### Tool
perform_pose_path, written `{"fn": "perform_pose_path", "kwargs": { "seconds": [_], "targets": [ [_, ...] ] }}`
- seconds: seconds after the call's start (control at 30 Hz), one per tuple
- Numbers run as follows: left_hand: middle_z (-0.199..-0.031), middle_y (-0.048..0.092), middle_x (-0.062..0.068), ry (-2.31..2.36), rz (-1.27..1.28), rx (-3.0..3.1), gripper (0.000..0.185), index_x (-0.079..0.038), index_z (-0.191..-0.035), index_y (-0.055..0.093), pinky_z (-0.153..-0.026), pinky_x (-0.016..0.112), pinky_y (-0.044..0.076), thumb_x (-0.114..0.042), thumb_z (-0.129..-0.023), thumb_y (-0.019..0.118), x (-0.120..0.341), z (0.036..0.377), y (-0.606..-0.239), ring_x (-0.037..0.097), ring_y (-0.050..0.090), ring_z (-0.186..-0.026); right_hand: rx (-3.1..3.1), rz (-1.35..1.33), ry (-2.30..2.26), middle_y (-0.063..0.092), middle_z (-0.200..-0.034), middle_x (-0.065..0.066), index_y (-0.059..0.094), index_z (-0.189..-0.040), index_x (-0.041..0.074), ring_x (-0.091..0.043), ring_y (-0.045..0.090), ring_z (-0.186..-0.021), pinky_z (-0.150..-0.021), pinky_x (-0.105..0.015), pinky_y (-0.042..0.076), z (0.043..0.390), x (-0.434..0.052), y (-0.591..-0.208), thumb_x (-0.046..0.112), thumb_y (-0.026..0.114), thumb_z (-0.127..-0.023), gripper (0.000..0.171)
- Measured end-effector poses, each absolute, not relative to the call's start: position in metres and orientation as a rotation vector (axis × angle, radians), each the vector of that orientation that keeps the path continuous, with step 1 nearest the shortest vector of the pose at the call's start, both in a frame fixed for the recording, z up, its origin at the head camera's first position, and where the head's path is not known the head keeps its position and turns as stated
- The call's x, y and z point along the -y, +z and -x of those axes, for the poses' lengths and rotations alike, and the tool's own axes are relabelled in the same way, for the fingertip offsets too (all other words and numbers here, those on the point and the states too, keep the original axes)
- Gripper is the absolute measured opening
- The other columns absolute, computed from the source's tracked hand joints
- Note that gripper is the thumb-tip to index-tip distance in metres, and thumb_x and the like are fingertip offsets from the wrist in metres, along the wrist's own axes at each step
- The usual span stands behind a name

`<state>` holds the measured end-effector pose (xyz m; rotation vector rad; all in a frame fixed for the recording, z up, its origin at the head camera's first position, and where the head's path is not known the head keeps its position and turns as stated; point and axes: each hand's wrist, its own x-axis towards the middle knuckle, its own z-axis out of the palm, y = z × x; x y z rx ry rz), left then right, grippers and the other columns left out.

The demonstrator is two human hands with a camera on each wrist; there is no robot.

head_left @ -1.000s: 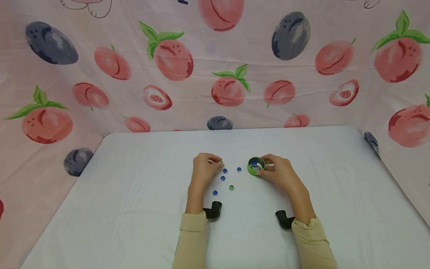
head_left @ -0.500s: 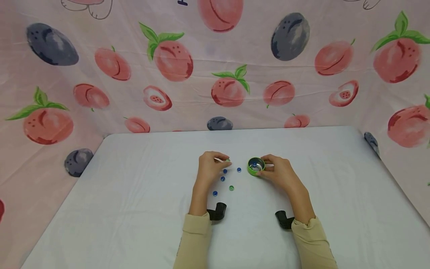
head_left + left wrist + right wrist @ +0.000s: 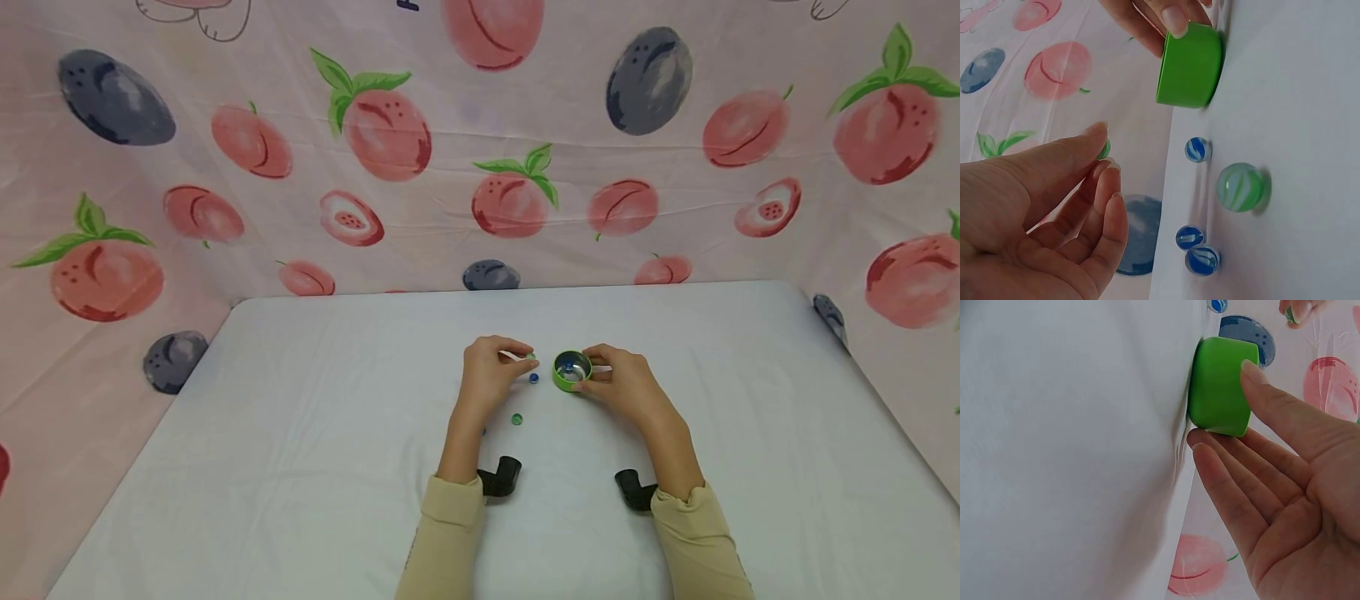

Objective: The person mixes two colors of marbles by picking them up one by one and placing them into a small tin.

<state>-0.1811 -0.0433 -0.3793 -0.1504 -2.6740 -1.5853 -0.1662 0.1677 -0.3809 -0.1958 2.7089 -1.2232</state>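
My left hand (image 3: 491, 375) pinches a green marble (image 3: 1104, 150) between thumb and index finger, just above the table and left of a small green cup (image 3: 1192, 70). The thumb and fingers of my right hand (image 3: 626, 382) grip the cup's right side as it stands upright on the table. Inside it a blue marble (image 3: 568, 367) shows. Between the left hand and the cup lies another blue marble (image 3: 534, 378). A second green marble (image 3: 517, 419) rests nearer the front. In the left wrist view, two blue marbles (image 3: 1202, 259) lie close together; the head view hides them behind the left hand.
Beside the left forearm a blue marble (image 3: 483, 432) is mostly hidden. Black angled pieces, one on the left wrist (image 3: 501, 478) and one on the right wrist (image 3: 634, 491), stick out inward. A white cloth covers the table (image 3: 300, 417); a fruit-print curtain (image 3: 420, 242) hangs behind.
My left hand has moved right toward the cup with the green marble, now covering the two blue marbles in the head view. The right hand and cup have stayed in place.
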Motion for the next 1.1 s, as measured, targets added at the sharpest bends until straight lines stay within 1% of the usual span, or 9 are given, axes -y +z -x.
{"fn": "perform_pose_path", "kwargs": {
  "seconds": [0.27, 0.5, 0.87, 1.1],
  "targets": [
    [-0.104, 0.077, 0.015, -1.604, 0.167, 2.663, 0.017, 0.002, -0.105, 0.082, -0.063, 0.02, 0.046, -0.005, -0.09, 0.083, 0.032, 0.181, -0.38, 0.016, 0.066, -0.077, -2.713, 0.21, -1.227, 0.066, -0.134, -0.031, 0.061, -0.134, -0.011, -0.044, 0.069, -0.121, -0.102, -0.054, 0.055, 0.165, -0.168, -0.38, 0.007, 0.081, -0.093, 0.049],
    [-0.105, 0.077, 0.016, -1.634, 0.16, 2.621, 0.018, 0.002, -0.106, 0.081, -0.061, 0.018, 0.046, -0.006, -0.09, 0.083, 0.021, 0.18, -0.384, 0.022, 0.07, -0.081, -2.707, 0.214, -1.227, 0.065, -0.135, -0.031, 0.06, -0.134, -0.011, -0.045, 0.069, -0.121, -0.103, -0.054, 0.054, 0.166, -0.168, -0.381, 0.007, 0.081, -0.093, 0.049],
    [-0.099, 0.076, 0.016, -1.657, 0.168, 2.544, 0.015, 0.004, -0.1, 0.081, -0.06, 0.017, 0.049, -0.001, -0.085, 0.086, 0.004, 0.181, -0.396, 0.02, 0.071, -0.077, -2.717, 0.253, -1.242, 0.066, -0.133, -0.031, 0.062, -0.132, -0.01, -0.044, 0.07, -0.119, -0.102, -0.054, 0.054, 0.168, -0.169, -0.383, 0.007, 0.081, -0.093, 0.046],
    [-0.098, 0.074, 0.016, -1.633, 0.136, 2.538, 0.014, 0.004, -0.099, 0.081, -0.062, 0.017, 0.05, 0.001, -0.086, 0.085, 0.001, 0.18, -0.401, 0.021, 0.071, -0.078, -2.721, 0.268, -1.239, 0.067, -0.133, -0.03, 0.063, -0.131, -0.01, -0.043, 0.07, -0.118, -0.102, -0.054, 0.054, 0.169, -0.169, -0.383, 0.005, 0.08, -0.093, 0.045]
  ]
}}
